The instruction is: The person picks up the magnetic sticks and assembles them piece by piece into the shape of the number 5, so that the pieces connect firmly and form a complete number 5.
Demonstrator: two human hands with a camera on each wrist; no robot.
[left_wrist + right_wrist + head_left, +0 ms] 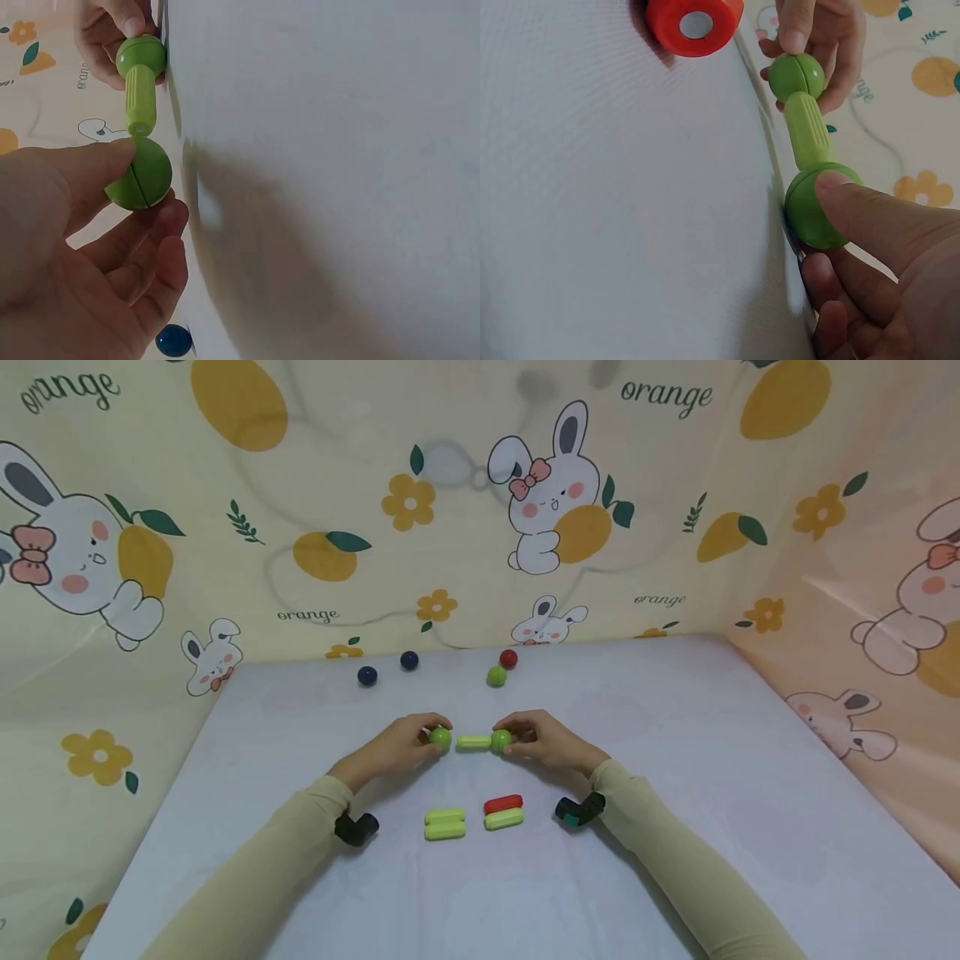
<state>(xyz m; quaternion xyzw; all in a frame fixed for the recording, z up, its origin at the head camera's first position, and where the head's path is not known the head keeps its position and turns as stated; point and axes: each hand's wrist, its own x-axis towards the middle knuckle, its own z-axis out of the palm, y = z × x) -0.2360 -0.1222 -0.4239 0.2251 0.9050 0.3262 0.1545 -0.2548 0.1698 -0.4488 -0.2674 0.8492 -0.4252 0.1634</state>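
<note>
My left hand (408, 745) pinches a green ball (441, 739) between thumb and fingers, just above the white table. Across from it, my right hand (547, 741) grips a second green ball (502, 741), which is joined to one end of a light green ribbed rod (474, 742). In the head view a small gap separates the rod's free end from the left ball. The left wrist view shows the left ball (142, 174) close to the end of the rod (140, 101); whether they touch there, I cannot tell.
Nearer me lie two light green rods (445, 824) side by side, and a red rod (503, 804) against another light green rod (504, 818). Toward the back wall sit two dark blue balls (367, 676), a red ball (508, 658) and a green ball (497, 676).
</note>
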